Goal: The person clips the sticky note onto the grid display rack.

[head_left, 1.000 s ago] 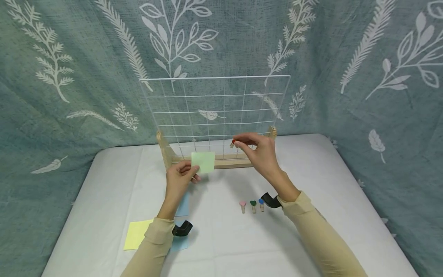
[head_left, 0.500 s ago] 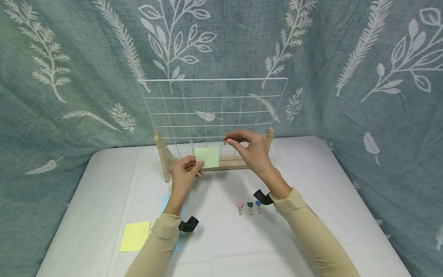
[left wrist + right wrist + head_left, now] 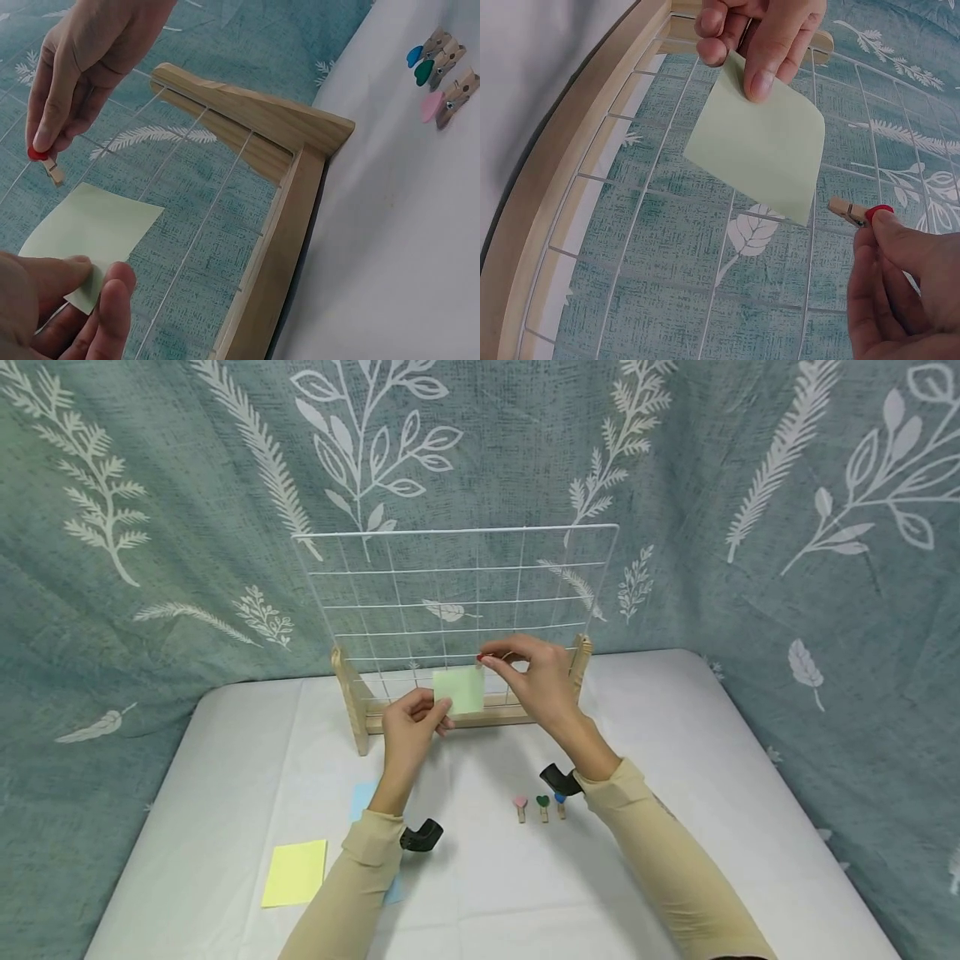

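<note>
- Tabletop (image 3: pixel 487 877) first: on it your wire grid rack (image 3: pixel 405 606) shows nothing clipped to its visible wires, so this looks like early going.
- Your left hand (image 3: pixel 411 727) pinches the pale green sticky note (image 3: pixel 459 690) before those wires; your right hand (image 3: pixel 536 681) pinches the red-topped clothespin (image 3: pixel 851 211).
- Over left, the yellow sticky note (image 3: pixel 294 874) and partly hidden blue paper (image 3: pixel 363 795) lie unused.
- Pink (image 3: pixel 521 808), green (image 3: pixel 543 807) and blue clothespins (image 3: pixel 561 808) lie spare.
- Your red one's just beside the note, apart; that fastening seems left to do.
</note>
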### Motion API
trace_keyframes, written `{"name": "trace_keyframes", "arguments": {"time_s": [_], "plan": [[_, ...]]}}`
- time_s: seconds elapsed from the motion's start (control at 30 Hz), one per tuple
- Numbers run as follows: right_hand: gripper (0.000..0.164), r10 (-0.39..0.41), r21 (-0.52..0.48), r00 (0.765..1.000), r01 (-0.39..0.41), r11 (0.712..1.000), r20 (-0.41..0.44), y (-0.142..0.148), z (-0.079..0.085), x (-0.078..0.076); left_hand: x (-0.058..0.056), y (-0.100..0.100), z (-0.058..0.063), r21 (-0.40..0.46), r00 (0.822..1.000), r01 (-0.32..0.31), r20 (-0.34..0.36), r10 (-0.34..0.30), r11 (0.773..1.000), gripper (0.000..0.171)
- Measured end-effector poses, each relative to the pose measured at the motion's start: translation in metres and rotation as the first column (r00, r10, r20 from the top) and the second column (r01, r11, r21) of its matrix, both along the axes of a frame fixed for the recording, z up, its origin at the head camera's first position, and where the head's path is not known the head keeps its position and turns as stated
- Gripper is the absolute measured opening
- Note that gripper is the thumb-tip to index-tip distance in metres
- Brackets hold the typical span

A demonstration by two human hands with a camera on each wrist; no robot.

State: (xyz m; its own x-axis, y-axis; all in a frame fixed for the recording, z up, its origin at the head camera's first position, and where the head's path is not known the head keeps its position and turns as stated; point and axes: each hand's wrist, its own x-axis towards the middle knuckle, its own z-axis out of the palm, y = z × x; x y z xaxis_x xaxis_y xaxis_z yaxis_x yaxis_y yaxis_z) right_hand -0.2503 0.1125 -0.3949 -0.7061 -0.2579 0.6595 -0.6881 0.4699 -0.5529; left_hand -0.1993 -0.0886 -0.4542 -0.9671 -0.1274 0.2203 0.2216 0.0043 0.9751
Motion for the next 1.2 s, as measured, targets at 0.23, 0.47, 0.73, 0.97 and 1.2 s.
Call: {"name": "trace_keyframes", "arguments": {"time_s": [0.23, 0.47, 0.73, 0.97, 1.2], "plan": [[0.014, -0.022, -0.002, 0.999, 0.022, 1.0, -0.026, -0.007, 0.0, -0.004, -0.004, 0.004, -0.001, 0.025, 1.0, -0.015, -0.007, 0.015, 1.0, 0.015], [0.014, -0.009, -0.001, 0.998, 0.009, 1.0, -0.068, -0.013, -0.002, -0.006, -0.007, 0.008, 0.0, 0.039, 1.0, -0.03, 0.004, 0.03, 0.999, 0.015], [0.012, -0.013, 0.027, 0.991, 0.016, 1.0, -0.136, -0.02, -0.007, -0.008, -0.007, 0.01, 0.002, 0.02, 0.999, -0.041, -0.004, 0.041, 0.999, 0.016], [0.011, -0.026, 0.031, 0.985, 0.031, 0.999, -0.168, -0.023, -0.007, -0.007, -0.006, 0.011, 0.004, 0.003, 0.998, -0.04, -0.05, 0.04, 0.999, 0.016], [0.011, -0.035, 0.011, 0.983, 0.037, 0.999, -0.181, -0.025, -0.007, -0.008, -0.019, 0.01, -0.016, 0.001, 0.995, -0.065, -0.081, 0.065, 0.998, 0.014]]}}
